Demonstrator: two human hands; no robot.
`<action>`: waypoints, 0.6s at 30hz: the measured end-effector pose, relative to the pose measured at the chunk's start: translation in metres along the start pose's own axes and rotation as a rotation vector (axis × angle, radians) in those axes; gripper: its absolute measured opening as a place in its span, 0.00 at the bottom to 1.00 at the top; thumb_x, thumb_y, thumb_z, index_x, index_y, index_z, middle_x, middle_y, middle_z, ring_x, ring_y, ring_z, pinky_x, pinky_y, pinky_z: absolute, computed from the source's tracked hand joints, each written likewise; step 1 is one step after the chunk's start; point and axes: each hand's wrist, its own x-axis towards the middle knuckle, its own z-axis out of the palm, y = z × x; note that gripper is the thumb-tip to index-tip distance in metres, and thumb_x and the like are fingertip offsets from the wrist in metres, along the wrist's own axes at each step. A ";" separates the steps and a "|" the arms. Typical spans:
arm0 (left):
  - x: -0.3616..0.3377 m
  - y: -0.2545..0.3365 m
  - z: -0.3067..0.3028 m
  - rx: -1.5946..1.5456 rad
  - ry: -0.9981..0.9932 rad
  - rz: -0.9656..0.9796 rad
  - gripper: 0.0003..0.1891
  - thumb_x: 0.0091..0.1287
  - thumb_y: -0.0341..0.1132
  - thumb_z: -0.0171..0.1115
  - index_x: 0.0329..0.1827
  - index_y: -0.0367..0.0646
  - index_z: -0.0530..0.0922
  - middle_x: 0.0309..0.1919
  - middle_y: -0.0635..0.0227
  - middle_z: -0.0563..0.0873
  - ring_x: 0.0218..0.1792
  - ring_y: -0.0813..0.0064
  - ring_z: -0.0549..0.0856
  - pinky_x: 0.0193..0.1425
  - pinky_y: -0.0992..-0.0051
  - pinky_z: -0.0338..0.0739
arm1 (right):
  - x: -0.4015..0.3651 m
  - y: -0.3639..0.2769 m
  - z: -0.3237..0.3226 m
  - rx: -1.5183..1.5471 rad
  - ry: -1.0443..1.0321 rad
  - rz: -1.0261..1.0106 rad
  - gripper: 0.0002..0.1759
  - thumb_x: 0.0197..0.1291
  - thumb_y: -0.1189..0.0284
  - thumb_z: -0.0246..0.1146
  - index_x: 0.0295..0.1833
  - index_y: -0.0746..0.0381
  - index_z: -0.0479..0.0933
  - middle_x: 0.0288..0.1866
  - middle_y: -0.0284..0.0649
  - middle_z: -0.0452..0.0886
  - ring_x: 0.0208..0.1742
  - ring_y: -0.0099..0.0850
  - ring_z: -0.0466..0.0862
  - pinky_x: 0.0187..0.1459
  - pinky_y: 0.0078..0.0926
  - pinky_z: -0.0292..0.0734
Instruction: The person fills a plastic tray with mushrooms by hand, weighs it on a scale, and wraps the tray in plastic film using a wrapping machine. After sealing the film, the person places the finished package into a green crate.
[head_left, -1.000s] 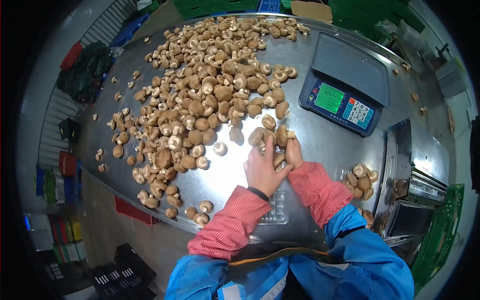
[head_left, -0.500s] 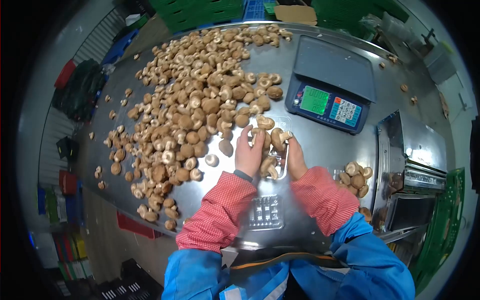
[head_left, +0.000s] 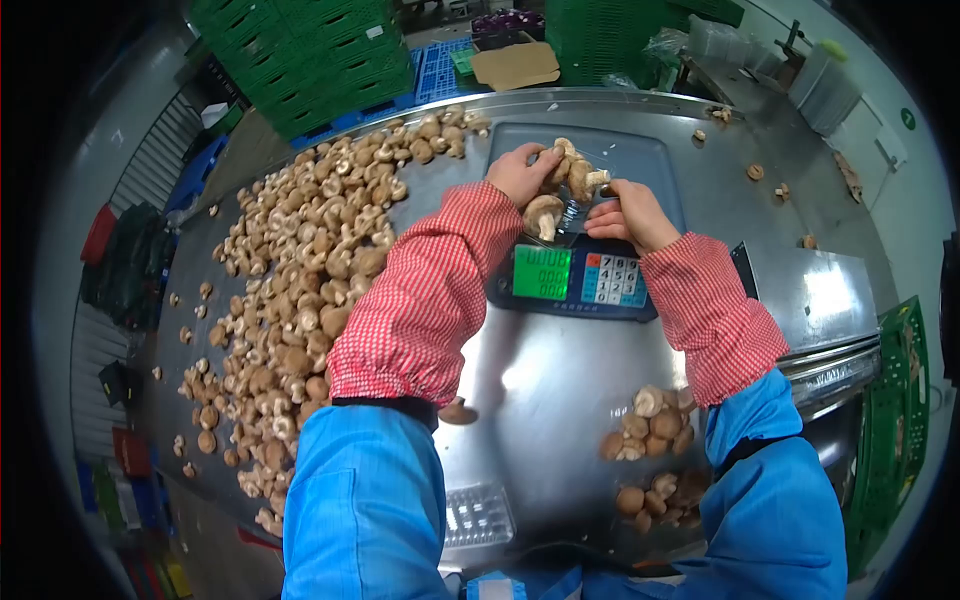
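A clear plastic tray [head_left: 572,216] with several brown mushrooms [head_left: 582,180] in it is over the platform of a digital scale [head_left: 645,165]. My left hand [head_left: 520,176] grips the tray's left side, its fingertips by the mushrooms. On the right side, my right hand [head_left: 632,216] holds the tray with its thumb close to a mushroom stem and its fingers along the edge. One mushroom [head_left: 543,216] sits at the tray's near end with its stem toward me. Below my hands, the scale's display [head_left: 542,272] glows green.
A large heap of mushrooms [head_left: 320,235] covers the left of the metal table [head_left: 560,400]. Two groups of packed mushrooms [head_left: 655,428] lie at the right front. Another clear tray [head_left: 478,516] is near the front edge. Green crates [head_left: 300,60] stand behind the table.
Both hands have carried the tray of mushrooms forward from the table in front of the scale to over its platform. The camera view has shifted too.
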 end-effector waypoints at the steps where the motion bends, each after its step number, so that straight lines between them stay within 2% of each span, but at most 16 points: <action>1: 0.010 0.002 0.003 0.052 -0.015 0.006 0.29 0.68 0.59 0.54 0.60 0.44 0.77 0.49 0.54 0.85 0.52 0.64 0.84 0.57 0.71 0.76 | 0.013 0.000 -0.007 -0.012 -0.016 0.010 0.28 0.70 0.65 0.43 0.64 0.79 0.57 0.44 0.63 0.77 0.38 0.49 0.85 0.36 0.35 0.87; 3: 0.028 0.001 0.009 0.154 -0.048 0.015 0.30 0.68 0.60 0.53 0.62 0.45 0.77 0.52 0.54 0.84 0.54 0.63 0.83 0.59 0.71 0.74 | 0.033 0.004 -0.015 -0.037 -0.049 0.035 0.28 0.70 0.65 0.43 0.64 0.79 0.57 0.45 0.64 0.76 0.38 0.50 0.85 0.37 0.36 0.87; 4: 0.034 -0.002 0.013 0.134 -0.078 -0.029 0.31 0.68 0.60 0.53 0.64 0.45 0.75 0.56 0.54 0.82 0.58 0.62 0.81 0.62 0.70 0.73 | 0.039 0.008 -0.017 -0.061 -0.003 0.036 0.26 0.70 0.65 0.44 0.60 0.80 0.61 0.44 0.64 0.77 0.37 0.50 0.85 0.36 0.38 0.87; 7: 0.047 -0.026 0.016 0.077 0.034 0.023 0.31 0.69 0.59 0.52 0.63 0.43 0.76 0.56 0.55 0.83 0.58 0.64 0.81 0.62 0.70 0.73 | 0.026 0.011 -0.017 -0.360 0.045 -0.077 0.22 0.69 0.67 0.45 0.55 0.77 0.66 0.37 0.58 0.80 0.35 0.44 0.86 0.33 0.35 0.86; 8: 0.048 -0.038 0.017 -0.123 0.111 0.002 0.30 0.71 0.57 0.51 0.61 0.40 0.77 0.54 0.58 0.84 0.57 0.68 0.81 0.61 0.70 0.73 | 0.010 0.012 -0.010 -0.586 0.175 -0.232 0.16 0.67 0.68 0.47 0.48 0.72 0.70 0.30 0.54 0.81 0.32 0.45 0.85 0.31 0.38 0.83; 9: 0.037 -0.035 0.002 -0.111 0.176 0.070 0.28 0.72 0.56 0.51 0.60 0.40 0.77 0.49 0.61 0.85 0.53 0.71 0.81 0.59 0.71 0.73 | -0.001 0.025 0.000 -0.772 0.275 -0.497 0.15 0.66 0.69 0.49 0.47 0.70 0.72 0.29 0.54 0.81 0.32 0.48 0.84 0.33 0.41 0.81; 10: 0.030 -0.038 -0.009 -0.093 0.289 0.047 0.27 0.73 0.55 0.50 0.58 0.40 0.78 0.46 0.63 0.86 0.49 0.71 0.82 0.57 0.72 0.73 | -0.015 0.036 0.012 -0.953 0.376 -0.771 0.13 0.65 0.69 0.50 0.46 0.68 0.73 0.28 0.53 0.80 0.31 0.51 0.83 0.34 0.44 0.79; 11: 0.020 -0.044 -0.022 -0.164 0.332 0.042 0.26 0.72 0.54 0.51 0.58 0.39 0.78 0.47 0.60 0.86 0.50 0.68 0.83 0.56 0.71 0.74 | -0.039 0.042 0.031 -0.902 0.211 -0.660 0.13 0.63 0.68 0.53 0.45 0.66 0.74 0.33 0.57 0.80 0.35 0.57 0.81 0.40 0.49 0.77; 12: 0.009 -0.049 -0.034 -0.236 0.377 0.038 0.26 0.72 0.53 0.51 0.58 0.39 0.78 0.47 0.56 0.86 0.50 0.64 0.84 0.56 0.71 0.75 | -0.052 0.065 0.047 -0.831 0.042 -0.693 0.14 0.62 0.66 0.55 0.46 0.66 0.73 0.37 0.54 0.81 0.38 0.53 0.82 0.41 0.49 0.77; 13: -0.006 -0.049 -0.043 -0.287 0.453 0.034 0.25 0.73 0.51 0.50 0.56 0.38 0.78 0.44 0.59 0.87 0.47 0.68 0.84 0.54 0.72 0.75 | -0.072 0.079 0.067 -1.036 -0.193 -0.607 0.19 0.62 0.62 0.57 0.50 0.65 0.71 0.40 0.55 0.80 0.41 0.53 0.82 0.42 0.49 0.77; 14: -0.024 -0.048 -0.048 -0.342 0.524 0.025 0.23 0.74 0.49 0.50 0.54 0.37 0.79 0.40 0.62 0.87 0.45 0.71 0.84 0.52 0.72 0.75 | -0.079 0.120 0.087 -1.083 -0.339 -0.579 0.21 0.63 0.63 0.59 0.58 0.61 0.72 0.46 0.51 0.80 0.41 0.51 0.82 0.45 0.44 0.78; 15: -0.038 -0.055 -0.054 -0.334 0.511 0.032 0.22 0.75 0.49 0.49 0.54 0.37 0.79 0.40 0.64 0.87 0.43 0.73 0.83 0.50 0.74 0.75 | -0.101 0.129 0.109 -1.119 -0.474 -0.453 0.27 0.60 0.57 0.59 0.59 0.63 0.67 0.38 0.61 0.76 0.42 0.54 0.82 0.43 0.47 0.78; 18: -0.077 -0.069 -0.064 -0.326 0.475 0.026 0.20 0.76 0.47 0.49 0.53 0.39 0.79 0.37 0.67 0.86 0.40 0.79 0.82 0.45 0.76 0.75 | -0.118 0.197 0.159 -1.054 -0.609 -0.542 0.24 0.59 0.58 0.59 0.54 0.65 0.73 0.40 0.58 0.76 0.42 0.52 0.82 0.44 0.46 0.78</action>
